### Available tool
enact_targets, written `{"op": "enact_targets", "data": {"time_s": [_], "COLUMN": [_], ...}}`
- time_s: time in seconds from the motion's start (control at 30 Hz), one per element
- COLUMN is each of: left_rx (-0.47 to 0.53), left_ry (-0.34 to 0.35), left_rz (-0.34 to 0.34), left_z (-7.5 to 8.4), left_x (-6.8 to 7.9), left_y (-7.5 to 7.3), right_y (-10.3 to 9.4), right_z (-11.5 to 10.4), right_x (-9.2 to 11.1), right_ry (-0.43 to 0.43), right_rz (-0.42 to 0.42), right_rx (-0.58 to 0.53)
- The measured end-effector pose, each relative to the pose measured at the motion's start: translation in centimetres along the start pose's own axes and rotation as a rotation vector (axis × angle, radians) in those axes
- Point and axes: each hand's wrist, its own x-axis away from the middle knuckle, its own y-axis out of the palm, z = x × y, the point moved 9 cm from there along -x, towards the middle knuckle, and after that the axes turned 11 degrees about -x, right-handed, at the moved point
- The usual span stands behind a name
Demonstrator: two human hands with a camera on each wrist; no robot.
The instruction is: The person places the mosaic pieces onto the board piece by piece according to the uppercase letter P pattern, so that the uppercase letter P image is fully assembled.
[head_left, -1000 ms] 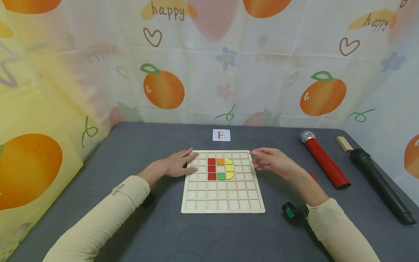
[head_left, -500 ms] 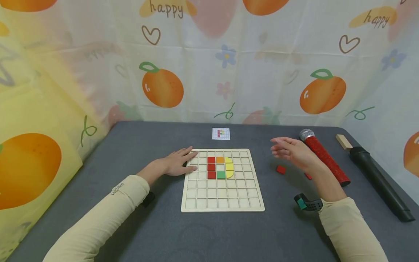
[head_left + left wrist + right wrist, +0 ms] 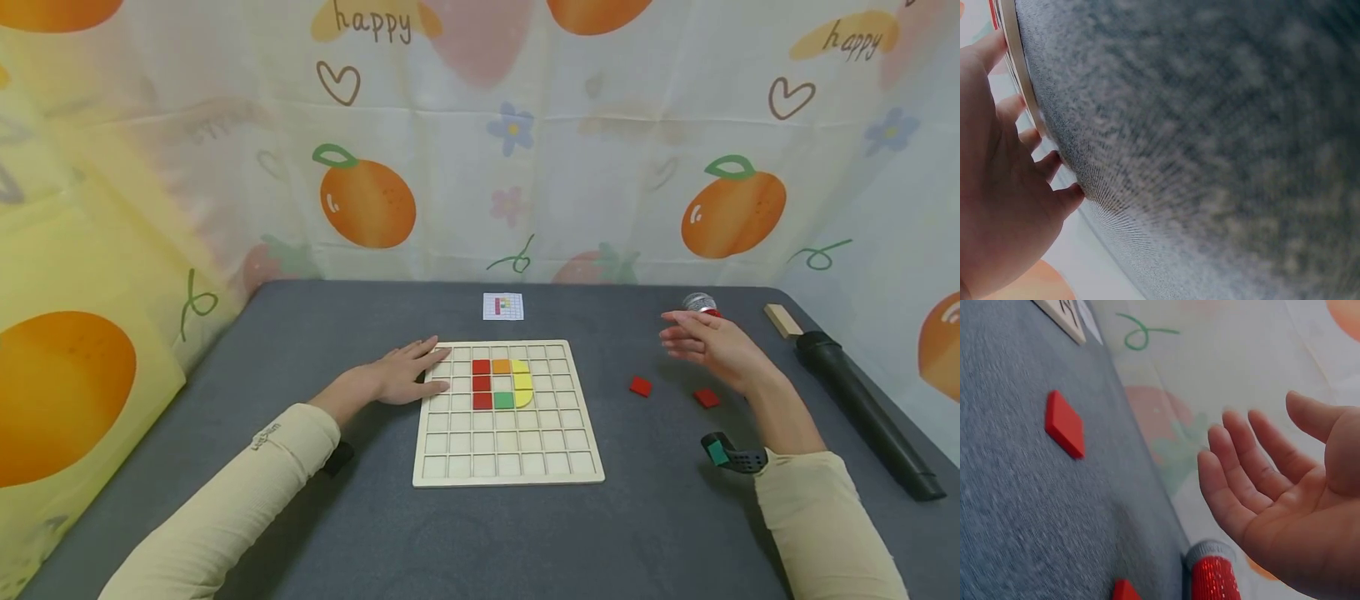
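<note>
My left hand rests on the left edge of a pale wooden grid board, fingers spread; the left wrist view shows its fingertips along the board's edge. Set in the board's cells are red tiles, an orange tile, a green tile and yellow pieces, the lowest with a rounded corner. My right hand hovers over the right of the table, fingers loosely extended and holding nothing. Below it lie two loose red square tiles, one nearer the board and the other further right.
A red glittery microphone lies behind my right hand, mostly hidden by it. Further right are a black tube-like object and a wooden block. A small printed card with a coloured grid lies beyond the board.
My right hand has moved from the board's right edge away to the right, above the microphone. Both loose red tiles are now uncovered. My left hand stays on the board.
</note>
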Motion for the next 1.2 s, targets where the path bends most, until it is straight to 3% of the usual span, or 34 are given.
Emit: {"op": "enact_targets", "data": {"time_s": [0.27,0.47,0.7,0.87,1.03,1.2], "left_rx": [0.003,0.004,0.008,0.008,0.0,0.009], "left_ry": [0.001,0.005,0.005,0.004,-0.001,0.005], "left_rz": [0.012,0.011,0.004,0.005,0.002,0.007], "left_z": [-0.2,-0.2,-0.4,-0.8,-0.5,0.1], "left_x": [0.1,0.2,-0.2,-0.5,-0.4,-0.1], "left_y": [0.1,0.1,0.4,0.6,0.4,-0.1], "right_y": [-1.7,-2.4,-3.3,-2.4,-1.5,-1.6], "right_z": [-0.5,-0.2,1.1,1.8,1.9,2.5], "right_x": [0.1,0.2,0.9,1.4,1.8,1.9], "right_ry": [-0.075,-0.042,0.024,0.032,0.012,0.017], "right_rz": [0.076,0.077,0.062,0.004,-0.063,-0.065], "right_rx": [-0.063,-0.07,0.172,0.37,0.422,0.449]}}
